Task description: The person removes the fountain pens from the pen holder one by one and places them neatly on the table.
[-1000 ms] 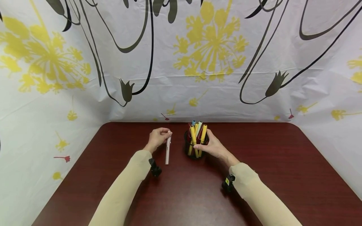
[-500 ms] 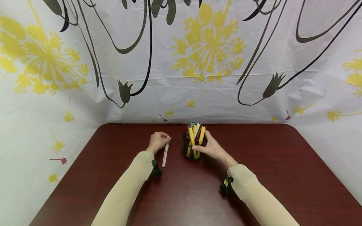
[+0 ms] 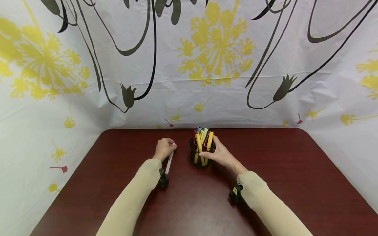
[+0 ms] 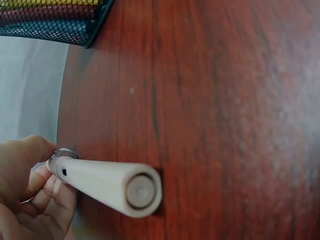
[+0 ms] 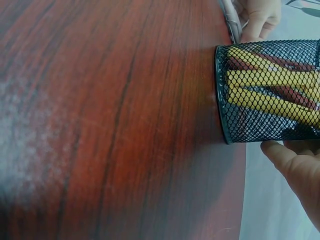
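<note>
My left hand (image 3: 164, 149) pinches one end of a pale pen (image 3: 169, 164), left of the pen holder. In the left wrist view the fingers (image 4: 35, 185) and thumb grip the pen (image 4: 105, 182) at its metal clip. Its round end points toward that camera, close over the wood. My right hand (image 3: 220, 152) holds a black mesh pen holder (image 5: 275, 120) from the right, fingers behind and thumb in front. The holder stands upright with several pens inside, among them yellow pens (image 3: 199, 141), a blue pen (image 3: 199, 129) and a pale green pen (image 3: 205, 134).
Both hands work over a dark red wooden table (image 3: 195, 203) with rounded back corners. Behind it hangs a white sheet (image 3: 165, 72) with yellow and grey flower prints. Small black cameras (image 3: 163, 178) sit on the wrists.
My left hand has come down toward the table with the pen, whose near end has swung a little left. My right hand keeps its hold on the pen holder. The head view has shifted slightly.
</note>
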Demonstrator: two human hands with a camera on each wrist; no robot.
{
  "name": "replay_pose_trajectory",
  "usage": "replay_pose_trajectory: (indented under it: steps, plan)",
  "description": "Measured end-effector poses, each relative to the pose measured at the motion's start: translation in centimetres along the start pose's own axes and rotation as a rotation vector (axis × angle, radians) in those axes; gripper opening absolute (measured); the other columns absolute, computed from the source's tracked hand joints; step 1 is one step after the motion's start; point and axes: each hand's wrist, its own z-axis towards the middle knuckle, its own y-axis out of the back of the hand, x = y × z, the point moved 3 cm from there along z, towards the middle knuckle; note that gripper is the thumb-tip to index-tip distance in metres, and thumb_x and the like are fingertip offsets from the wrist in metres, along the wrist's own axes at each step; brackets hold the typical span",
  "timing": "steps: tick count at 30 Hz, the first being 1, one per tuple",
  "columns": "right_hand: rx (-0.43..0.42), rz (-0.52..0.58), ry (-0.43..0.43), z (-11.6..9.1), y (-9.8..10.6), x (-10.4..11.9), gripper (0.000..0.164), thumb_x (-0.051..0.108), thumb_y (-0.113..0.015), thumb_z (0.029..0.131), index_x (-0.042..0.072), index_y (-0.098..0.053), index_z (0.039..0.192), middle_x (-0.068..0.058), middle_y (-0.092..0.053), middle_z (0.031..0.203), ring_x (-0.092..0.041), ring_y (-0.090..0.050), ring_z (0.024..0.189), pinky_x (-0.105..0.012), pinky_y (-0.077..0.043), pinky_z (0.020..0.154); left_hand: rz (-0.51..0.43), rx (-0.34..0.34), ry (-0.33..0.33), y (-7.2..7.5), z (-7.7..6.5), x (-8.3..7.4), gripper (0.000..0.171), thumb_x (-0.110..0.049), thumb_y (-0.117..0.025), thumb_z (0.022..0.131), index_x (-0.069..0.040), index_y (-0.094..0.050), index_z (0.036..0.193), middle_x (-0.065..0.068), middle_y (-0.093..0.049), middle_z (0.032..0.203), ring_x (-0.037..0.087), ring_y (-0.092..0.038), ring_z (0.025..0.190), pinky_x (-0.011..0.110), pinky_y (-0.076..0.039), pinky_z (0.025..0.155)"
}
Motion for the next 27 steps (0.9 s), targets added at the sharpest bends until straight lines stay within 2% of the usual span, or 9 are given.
replay_pose_trajectory:
  steps: [4, 11, 18, 27]
  plan:
    - [-0.003, -0.001, 0.001, 0.15, -0.09, -0.05, 0.102, 0.035, -0.073, 0.082, 0.009, -0.004, 0.152, -0.016, -0.006, 0.157, -0.033, -0.011, 0.144, -0.057, -0.024, 0.11, -0.004, -0.02, -0.008, 0.14, -0.11, 0.03, 0.019, -0.016, -0.066, 0.086, -0.004, -0.07, 0.1, 0.007, -0.071, 0.089, 0.019, -0.065, 0.077, 0.03, -0.053, 0.065]
    - [0.001, 0.017, -0.003, 0.13, -0.13, -0.01, 0.1, 0.028, -0.072, 0.084, 0.008, -0.002, 0.152, -0.017, -0.004, 0.157, -0.035, -0.01, 0.143, -0.059, -0.022, 0.109, -0.022, -0.039, 0.004, 0.14, -0.4, 0.35, 0.027, -0.022, -0.068, 0.087, -0.004, -0.07, 0.107, 0.011, -0.07, 0.101, 0.022, -0.067, 0.083, 0.032, -0.055, 0.068]
    - [0.001, -0.008, -0.027, -0.02, -0.14, -0.07, 0.104, 0.036, -0.072, 0.082, 0.008, 0.0, 0.152, -0.016, -0.002, 0.158, -0.033, -0.008, 0.144, -0.057, -0.022, 0.111, 0.006, -0.065, -0.048, 0.34, -0.79, 0.81, 0.031, -0.025, -0.067, 0.089, -0.002, -0.069, 0.11, 0.014, -0.069, 0.103, 0.025, -0.066, 0.088, 0.037, -0.054, 0.074]
    - [0.0, 0.009, -0.017, -0.11, -0.09, 0.04, 0.105, 0.039, -0.073, 0.081, 0.007, -0.002, 0.152, -0.017, -0.003, 0.157, -0.034, -0.009, 0.144, -0.057, -0.022, 0.11, 0.009, -0.077, -0.059, 0.49, -0.86, 0.86, 0.032, -0.025, -0.066, 0.089, -0.001, -0.068, 0.111, 0.014, -0.068, 0.101, 0.026, -0.065, 0.089, 0.038, -0.053, 0.074]
